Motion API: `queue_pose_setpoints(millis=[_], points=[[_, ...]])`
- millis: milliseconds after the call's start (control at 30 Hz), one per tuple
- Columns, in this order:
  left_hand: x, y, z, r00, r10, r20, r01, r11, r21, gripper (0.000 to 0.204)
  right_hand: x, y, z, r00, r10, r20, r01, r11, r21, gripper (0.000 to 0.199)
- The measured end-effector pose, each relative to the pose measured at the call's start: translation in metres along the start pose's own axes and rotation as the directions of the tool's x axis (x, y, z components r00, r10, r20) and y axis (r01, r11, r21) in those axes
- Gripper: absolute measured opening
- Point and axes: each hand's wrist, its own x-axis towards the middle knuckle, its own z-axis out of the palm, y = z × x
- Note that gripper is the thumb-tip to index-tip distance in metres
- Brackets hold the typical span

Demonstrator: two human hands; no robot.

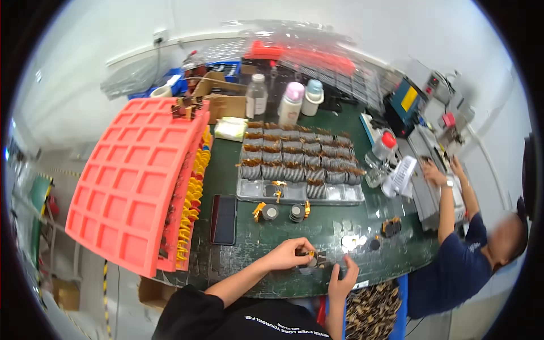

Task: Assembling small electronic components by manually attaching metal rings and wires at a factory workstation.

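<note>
My left hand (288, 255) is closed over the near part of the table, its fingertips on a small round part with a gold-coloured strip (312, 258). Just right of it is my right hand (344, 276), thumb and forefinger spread, with nothing seen between them. A small dark piece (322, 259) shows between the hands; whether either touches it I cannot tell. Farther off stand two short stacks of grey discs with gold strips, a left stack (270, 212) and a right stack (297, 213). Behind them a clear tray (334, 196) holds rows of such discs.
Stacked pink trays (122, 181) rise at the left, beside a dark phone (224, 220). Bottles (291, 103) stand behind the disc tray. A blue bin (403, 300) of small brown-gold pieces sits near my right arm. At the right a co-worker (462, 266) handles a grey machine (422, 170).
</note>
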Motion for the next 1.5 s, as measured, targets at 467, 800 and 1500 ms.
queue_pose_setpoints(millis=[467,800,1500], points=[[-0.157,0.307,-0.114,0.679,0.687,-0.259,0.230,0.136,0.964,0.030,-0.003,0.028,-0.003,0.990,-0.134,0.049,0.128,0.987,0.100,0.011],[-0.050,0.257,-0.331,0.710,0.458,-0.535,0.366,0.409,0.836,0.022,-0.011,0.026,0.001,0.999,-0.012,-0.048,0.016,0.996,0.091,0.010],[-0.055,0.216,-0.348,0.706,0.562,-0.431,0.313,0.298,0.902,0.024,-0.005,0.026,0.005,1.000,0.011,-0.013,-0.010,0.994,0.111,0.008]])
